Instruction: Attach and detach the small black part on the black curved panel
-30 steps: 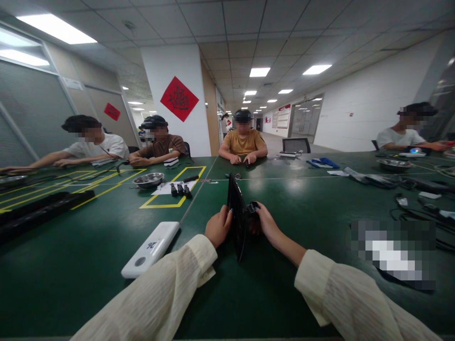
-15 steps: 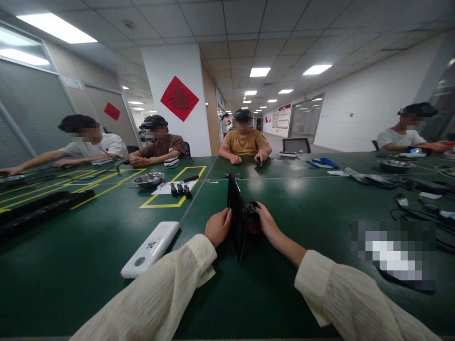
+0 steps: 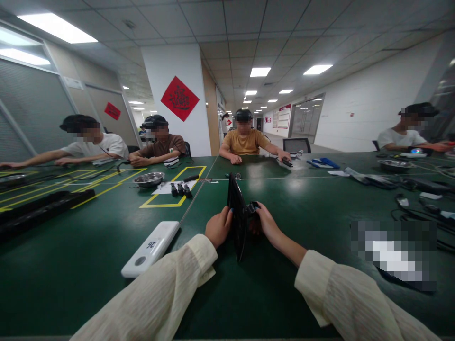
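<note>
A thin, glossy black panel (image 3: 237,220), perhaps a small screen, stands on its edge on the green table in front of me. My left hand (image 3: 218,226) is closed on its left side, thumb against the near face. On the other side, my right hand (image 3: 267,220) pinches a small black block-shaped part (image 3: 252,208) right beside the panel. Whether this part is fixed to the panel I cannot tell. Left of my hands lies a white power bank (image 3: 151,249) marked 26.
A metal bowl (image 3: 149,179) and several small black parts on white paper (image 3: 165,187) lie ahead left, near yellow tape. A long black tray (image 3: 42,215) is far left. Cables (image 3: 414,215) and a blurred-out item (image 3: 396,255) lie right. People sit around the table (image 3: 302,303).
The person opposite has moved a hand, with a black object in it, to the right across the table. My own hands and the panel have hardly moved.
</note>
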A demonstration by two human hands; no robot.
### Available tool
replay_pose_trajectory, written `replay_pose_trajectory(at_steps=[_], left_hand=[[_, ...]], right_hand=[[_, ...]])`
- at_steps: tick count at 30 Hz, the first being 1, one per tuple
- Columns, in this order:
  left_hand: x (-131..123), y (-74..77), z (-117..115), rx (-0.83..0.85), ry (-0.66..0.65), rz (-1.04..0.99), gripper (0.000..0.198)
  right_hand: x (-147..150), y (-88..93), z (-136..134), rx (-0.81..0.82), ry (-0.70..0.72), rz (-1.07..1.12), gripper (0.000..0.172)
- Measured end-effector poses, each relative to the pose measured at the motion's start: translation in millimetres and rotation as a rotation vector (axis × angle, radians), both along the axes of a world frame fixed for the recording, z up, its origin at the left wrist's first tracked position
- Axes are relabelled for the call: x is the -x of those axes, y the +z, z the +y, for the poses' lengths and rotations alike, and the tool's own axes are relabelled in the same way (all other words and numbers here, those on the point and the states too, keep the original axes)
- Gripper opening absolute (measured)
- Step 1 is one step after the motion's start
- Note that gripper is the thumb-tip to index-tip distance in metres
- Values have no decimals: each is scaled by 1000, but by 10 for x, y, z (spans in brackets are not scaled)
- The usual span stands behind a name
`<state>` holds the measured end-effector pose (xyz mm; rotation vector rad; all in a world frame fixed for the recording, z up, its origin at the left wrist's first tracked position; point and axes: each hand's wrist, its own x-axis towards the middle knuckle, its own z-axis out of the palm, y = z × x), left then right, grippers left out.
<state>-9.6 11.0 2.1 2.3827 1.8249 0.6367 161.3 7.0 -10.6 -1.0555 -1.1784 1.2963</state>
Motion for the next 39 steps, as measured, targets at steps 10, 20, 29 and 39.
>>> replay_pose_trajectory(at_steps=[10, 20, 29, 39], left_hand=[[-14, 71, -29, 35, -6, 29, 41], [-23, 54, -30, 29, 35, 17, 34], [17, 6, 10, 6, 14, 45, 38], [-17, 15, -8, 17, 56, 27, 35]], right_hand=[[6, -9, 12, -9, -5, -9, 46], [-5, -50, 43, -11, -1, -11, 46], [-4, -22, 18, -10, 3, -8, 44], [15, -5, 12, -6, -9, -8, 46]])
